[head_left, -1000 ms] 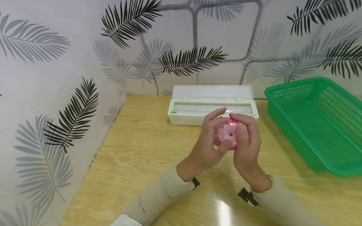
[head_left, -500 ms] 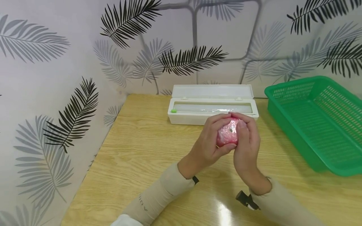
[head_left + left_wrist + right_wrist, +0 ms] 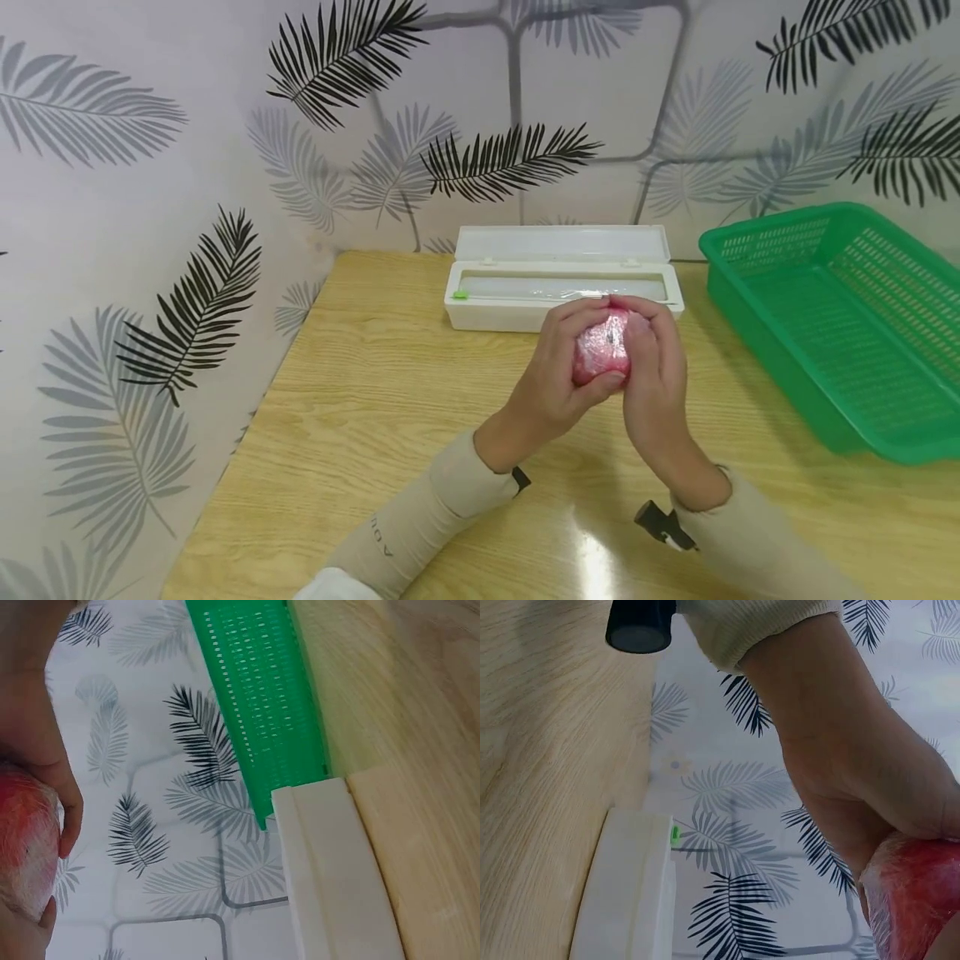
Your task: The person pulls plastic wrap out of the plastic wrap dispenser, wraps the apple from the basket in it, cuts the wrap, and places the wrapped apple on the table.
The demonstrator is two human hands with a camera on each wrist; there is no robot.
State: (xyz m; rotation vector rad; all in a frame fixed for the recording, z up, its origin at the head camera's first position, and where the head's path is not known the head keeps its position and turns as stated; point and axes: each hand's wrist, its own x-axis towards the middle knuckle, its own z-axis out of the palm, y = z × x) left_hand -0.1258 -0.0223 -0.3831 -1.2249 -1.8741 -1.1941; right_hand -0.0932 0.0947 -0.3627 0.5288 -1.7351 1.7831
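A round red-pink fruit that looks like an apple (image 3: 602,348), with a dark spot on its upper face, is wrapped in shiny, wrinkled cling film. My left hand (image 3: 551,371) curls round its left side, the thumb along its lower edge. From the right, my right hand (image 3: 657,392) grips it too, its thumb lying over the film. Both hands hold it above the table, in front of the cling film box (image 3: 495,317). The wrapped apple (image 3: 26,836) shows at the left edge of the left wrist view. In the right wrist view its filmed side (image 3: 911,900) sits under the palm.
The white box has its lid (image 3: 562,243) raised, a film roll (image 3: 525,288) inside and a green slider (image 3: 461,295) on its front left. A green slotted basket (image 3: 772,333) stands at the right of the wooden table (image 3: 360,400). Leaf-patterned wall covering (image 3: 465,83) rises behind.
The apple has turned slightly in my hands, and its dark spot has moved up. My left fingers and thumb have closed in more tightly round it. The box and basket stay put.
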